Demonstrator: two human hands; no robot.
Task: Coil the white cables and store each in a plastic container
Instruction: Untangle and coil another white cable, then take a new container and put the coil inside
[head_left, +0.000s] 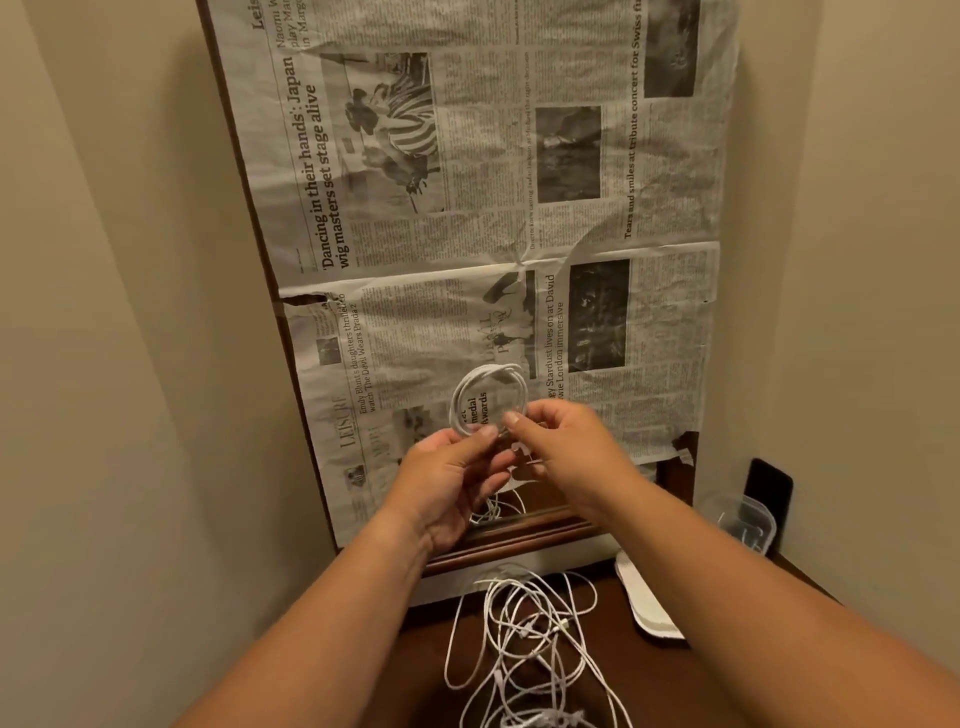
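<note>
Tangle of loose white cables (524, 649) lies on the dark wood tabletop (639, 670), nearest the camera. Both forearms reach forward over it, hands raised side by side. Left hand (447, 483) has fingers curled, thumb and fingertips pinching the lower edge of the coiled cable (485, 397). Right hand (563, 449) pinches the same spot from the right, thumb and forefinger. Coil stands upright above the fingertips, tail hanging below the hands. Clear plastic container (743, 522) far right, apart from the hands. Newspaper (493, 208) covers the back
</note>
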